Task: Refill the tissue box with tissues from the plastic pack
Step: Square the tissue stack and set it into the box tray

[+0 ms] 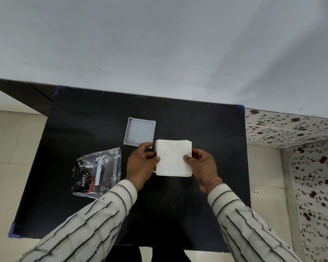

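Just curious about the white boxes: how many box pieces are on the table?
2 visible: an open white tray beyond the hands, and a white edge peeking from under the tissue stack, mostly hidden.

The only word I can make out is "Dove", in white script on the dark printed part of the clear plastic pack [97, 172] lying on the black table. A white label on the same pack carries print too small to read
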